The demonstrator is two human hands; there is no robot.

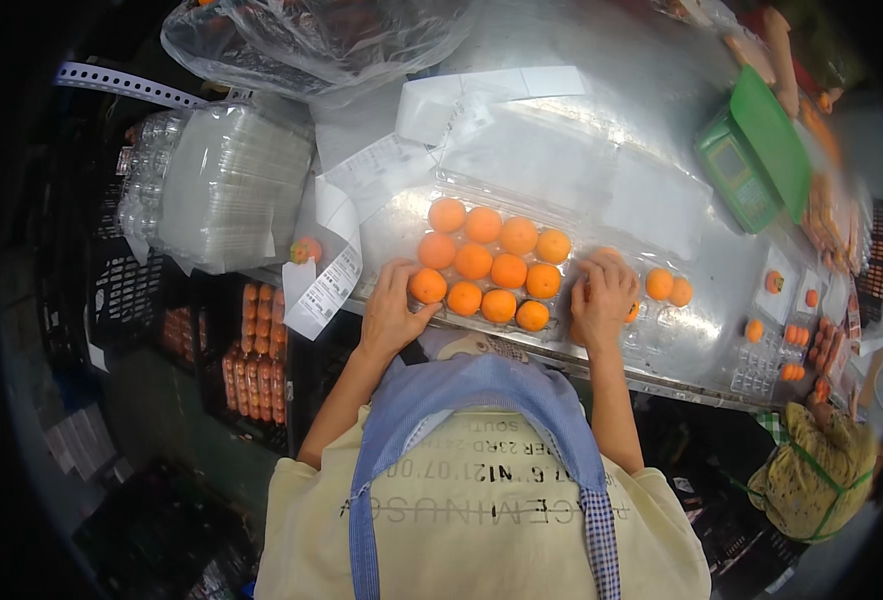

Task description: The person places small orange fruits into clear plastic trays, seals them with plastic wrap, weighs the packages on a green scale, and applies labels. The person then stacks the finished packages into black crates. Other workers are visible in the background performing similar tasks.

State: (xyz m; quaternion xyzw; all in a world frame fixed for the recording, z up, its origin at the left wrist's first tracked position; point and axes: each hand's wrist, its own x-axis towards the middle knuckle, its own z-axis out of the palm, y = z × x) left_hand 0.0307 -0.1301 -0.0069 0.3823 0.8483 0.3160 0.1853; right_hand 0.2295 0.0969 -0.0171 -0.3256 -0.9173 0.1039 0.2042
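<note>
Rows of orange fruits, probably persimmons (509, 271), fill a clear plastic tray (501, 196) on the metal table before me. My left hand (395, 309) is at the tray's near left corner, its thumb and fingers around the corner fruit (428, 286). To the tray's right, my right hand (603, 296) lies palm down over a second clear tray (678, 324), fingers curled. Orange fruit shows beyond its fingers and beside it; whether it grips one is hidden. Two more fruits (669, 288) sit farther right in that second tray.
Stacked clear plastic trays (235, 187) stand at left, near a label strip (329, 277) and one loose fruit (305, 250). A green scale (749, 161) stands at far right. Packed fruit fills a crate (257, 367) below the table's left end. Co-workers (813, 472) are at right.
</note>
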